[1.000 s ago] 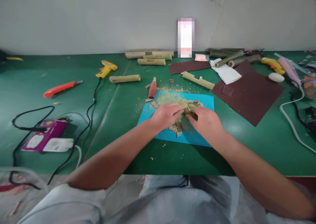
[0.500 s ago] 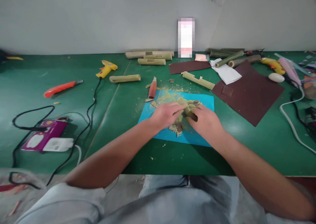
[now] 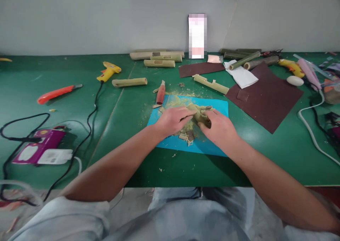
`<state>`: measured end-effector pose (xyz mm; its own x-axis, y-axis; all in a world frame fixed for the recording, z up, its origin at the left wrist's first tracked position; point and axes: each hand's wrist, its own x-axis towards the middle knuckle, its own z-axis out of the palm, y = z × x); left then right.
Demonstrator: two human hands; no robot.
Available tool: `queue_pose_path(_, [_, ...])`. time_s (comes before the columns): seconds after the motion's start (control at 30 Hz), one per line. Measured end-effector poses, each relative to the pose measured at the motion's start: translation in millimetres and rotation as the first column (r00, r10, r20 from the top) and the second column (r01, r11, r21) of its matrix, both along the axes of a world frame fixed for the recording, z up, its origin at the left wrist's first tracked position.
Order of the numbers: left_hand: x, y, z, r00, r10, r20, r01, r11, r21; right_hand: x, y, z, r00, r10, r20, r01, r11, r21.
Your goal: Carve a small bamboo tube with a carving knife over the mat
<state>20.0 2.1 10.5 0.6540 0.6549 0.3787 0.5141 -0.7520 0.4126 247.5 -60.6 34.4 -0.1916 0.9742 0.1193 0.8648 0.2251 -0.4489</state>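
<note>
My right hand point(image 3: 220, 127) is closed around a short bamboo tube point(image 3: 199, 116), its dark open end towards me. My left hand point(image 3: 175, 120) has its fingers pinched together against the tube's far left side; what they hold, if anything, is hidden. Both hands are over a blue sheet point(image 3: 216, 150) strewn with pale shavings and small bamboo chips point(image 3: 190, 135). Just beyond my left hand lies a short knife with a reddish handle point(image 3: 160, 94), its tip pointing away.
Notched bamboo tubes point(image 3: 211, 84) lie beyond the sheet. To the right are brown sandpaper-like sheets point(image 3: 268, 102), a white cloth point(image 3: 243, 76) and a white egg-shaped object point(image 3: 294, 80). A yellow glue gun point(image 3: 109, 71), orange cutter point(image 3: 57, 94) and corded purple box point(image 3: 44, 145) are left.
The whole view has shifted slightly. My hands keep nearly the same place on the bamboo tube, with at most a slight movement of the left hand.
</note>
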Motion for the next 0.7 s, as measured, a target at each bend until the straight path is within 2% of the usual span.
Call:
queue_pose_path(0.07, [1.2, 0.2, -0.6, 1.000, -0.015, -0.004, 0.015, 1.000, -0.001, 0.4, -0.1, 2.1, 1.000, 0.001, 0.014, -0.001, 1.000, -0.022])
queue_pose_path(0.23, [-1.3, 8.8, -1.5, 0.993, 0.120, 0.004, -0.120, 0.990, 0.080, 0.0, -1.9, 6.7, 0.999, 0.038, 0.004, -0.037, 0.996, -0.082])
queue_pose_path(0.43, [-2.0, 3.1, 1.1, 0.992, 0.129, -0.007, -0.129, 0.990, 0.052, -2.3, -3.7, 3.4, 0.999, 0.040, -0.016, -0.040, 0.999, -0.032])
queue_pose_path(0.53, [2.0, -5.6, 1.2, 0.996, 0.089, 0.000, -0.089, 0.996, 0.016, -2.5, -2.8, 2.7, 0.999, 0.029, 0.037, -0.027, 0.998, -0.053])
queue_pose_path(0.67, [4.7, -7.9, -0.1, 0.996, -0.077, -0.035, 0.077, 0.997, -0.017, -2.3, -1.8, 1.6, 0.998, 0.029, 0.049, -0.027, 0.998, -0.048])
queue_pose_path(0.7, [4.3, -6.3, -0.5, 0.997, -0.063, -0.044, 0.063, 0.998, -0.008, -2.2, -1.9, 1.0, 0.999, 0.029, 0.043, -0.027, 0.999, -0.043])
